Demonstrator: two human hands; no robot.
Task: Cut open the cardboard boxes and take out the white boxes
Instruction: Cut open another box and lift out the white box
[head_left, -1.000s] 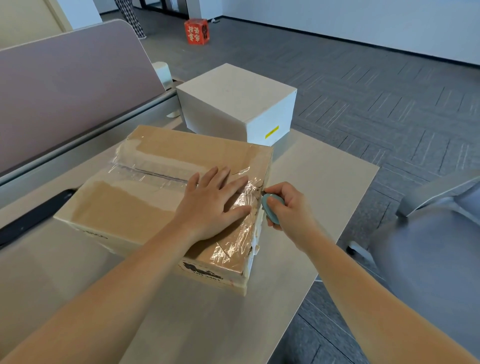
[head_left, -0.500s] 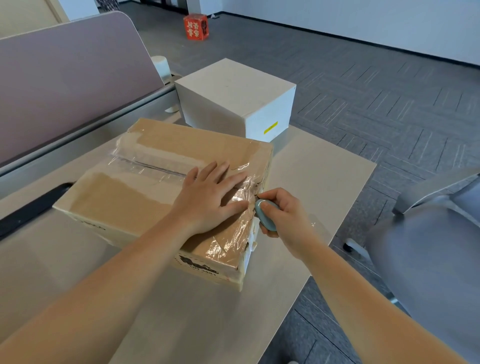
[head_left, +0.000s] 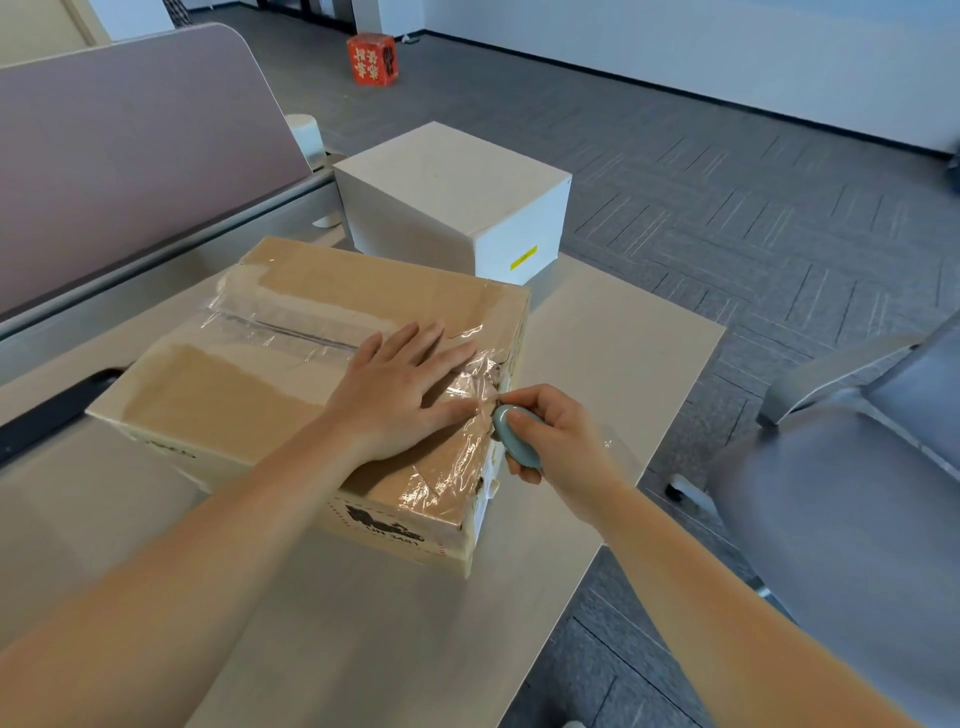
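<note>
The taped cardboard box (head_left: 291, 374) lay sealed under the flat, spread left hand (head_left: 400, 395), the right hand (head_left: 550, 441) pinching a blue cutter (head_left: 514, 434) beside it, side print unreadable.

The cardboard box (head_left: 291, 364) carries black print on its near side wall: a bold dark logo that is too smeared to read, and below it a smaller line inside a dashed frame that seems to read "UN 3481", though the characters are small. More dark print on the same wall further left is too blurred to read. The white box (head_left: 452, 197) behind it bears a small yellow sticker (head_left: 522, 257) on its right face; nothing on it is legible. The red box (head_left: 372, 58) on the floor shows pale Chinese characters on its faces, too small to make out.
</note>
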